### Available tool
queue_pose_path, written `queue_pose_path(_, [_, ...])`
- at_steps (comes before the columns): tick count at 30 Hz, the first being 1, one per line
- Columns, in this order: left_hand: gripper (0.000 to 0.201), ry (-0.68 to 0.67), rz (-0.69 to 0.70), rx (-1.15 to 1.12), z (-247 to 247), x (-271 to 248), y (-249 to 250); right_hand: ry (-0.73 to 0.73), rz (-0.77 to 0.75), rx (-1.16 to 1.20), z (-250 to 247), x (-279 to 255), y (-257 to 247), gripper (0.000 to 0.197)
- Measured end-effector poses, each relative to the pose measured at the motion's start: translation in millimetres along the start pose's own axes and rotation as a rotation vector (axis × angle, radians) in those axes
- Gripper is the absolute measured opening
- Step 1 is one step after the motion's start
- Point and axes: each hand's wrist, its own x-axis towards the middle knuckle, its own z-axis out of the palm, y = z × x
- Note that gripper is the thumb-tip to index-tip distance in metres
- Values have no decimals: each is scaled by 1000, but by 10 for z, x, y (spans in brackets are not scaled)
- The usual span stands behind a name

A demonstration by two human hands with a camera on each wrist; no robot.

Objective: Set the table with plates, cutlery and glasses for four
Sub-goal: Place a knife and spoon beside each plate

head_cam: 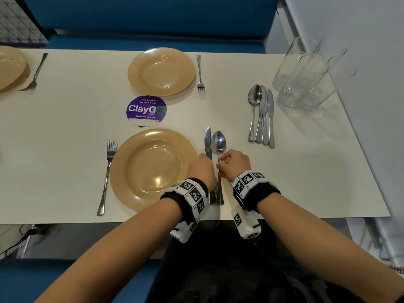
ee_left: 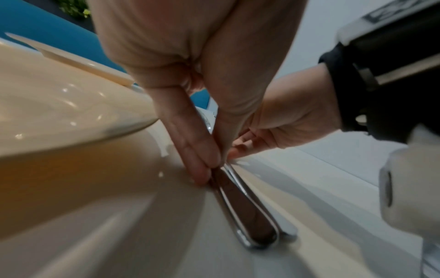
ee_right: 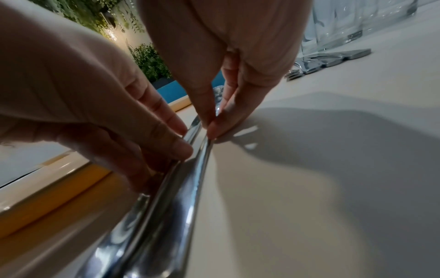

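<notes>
On the near side of the white table [head_cam: 306, 171] a tan plate [head_cam: 150, 169] has a fork [head_cam: 108, 171] to its left and a knife [head_cam: 208, 143] and spoon [head_cam: 219, 145] side by side to its right. My left hand [head_cam: 202, 169] pinches the knife handle [ee_left: 247, 212] between thumb and finger. My right hand [head_cam: 220, 166] pinches the spoon handle [ee_right: 200, 169], its fingertips [ee_right: 210, 129] down at the table. Both pieces lie flat and close together. The far plate [head_cam: 161, 72] has a fork [head_cam: 200, 77] beside it.
A pile of several spare spoons and knives [head_cam: 261, 114] lies at the right, with a cluster of clear glasses [head_cam: 303, 77] behind it by the wall. Another plate [head_cam: 11, 68] and fork [head_cam: 35, 73] are at the far left. A purple sticker [head_cam: 146, 109] sits mid-table.
</notes>
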Motion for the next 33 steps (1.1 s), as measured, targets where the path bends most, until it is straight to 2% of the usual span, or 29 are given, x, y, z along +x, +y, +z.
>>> queue_pose_path(10, [34, -2, 52, 35, 38, -84, -72, -23, -13, -26, 23, -113, 48, 19])
queue_pose_path(33, [28, 11, 105, 160, -16, -119, -81, -48, -22, -50, 77, -114, 44, 25])
